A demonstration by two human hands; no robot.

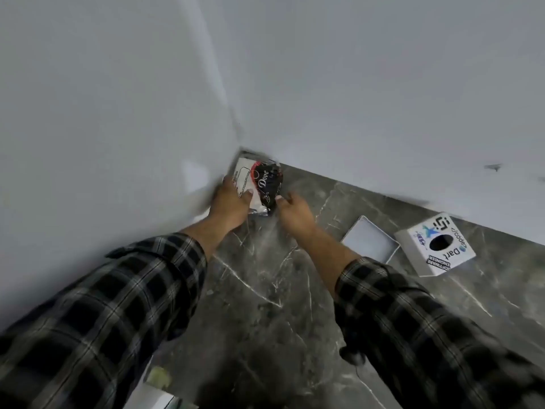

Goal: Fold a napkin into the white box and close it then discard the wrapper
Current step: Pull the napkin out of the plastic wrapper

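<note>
A napkin pack in a black, red and white "Dove" wrapper [259, 184] sits in the corner where two white walls meet the dark marble counter. My left hand [228, 200] grips its left side with the thumb on top. My right hand [293, 209] touches the pack's lower right edge with its fingertips. To the right lies the open white box tray [370, 242], nothing inside it. Beside that rests a white box part [436, 246] printed with logos and a black round hole.
The dark marble counter [265, 290] stretches toward me. White walls [118, 113] bound it on the left and at the back. Blurred white and pale green objects [159, 379] sit at the bottom edge near my left sleeve.
</note>
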